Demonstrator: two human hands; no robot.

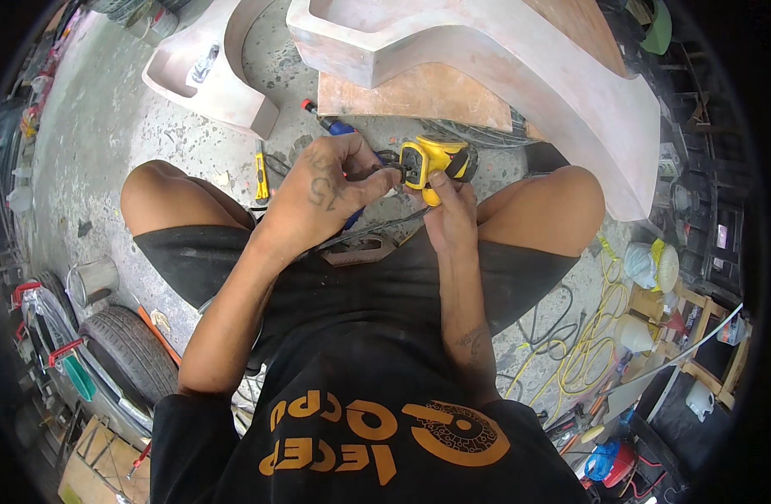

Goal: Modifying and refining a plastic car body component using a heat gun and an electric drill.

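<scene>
My right hand [453, 204] grips a yellow-and-black power tool [443, 156] between my knees. The tool's open black-lined side is turned toward my other hand. Against that opening, my left hand [325, 186] is closed in a pinch on something small and dark that I cannot make out. Behind my left fingers lies a blue tool [338, 127] with a red tip, partly covered by the hand. A yellow utility knife [261, 175] rests on the floor beside my left knee. Dark cable [373, 228] runs below my hands, across my lap.
Large pale moulded panels [210, 76] [528, 76] stand ahead, one on a brown board [419, 92]. A tyre [127, 351] and a metal can [92, 282] are at left. At right, a yellow cord [589, 346] coils beside a wooden crate [696, 312] and assorted clutter.
</scene>
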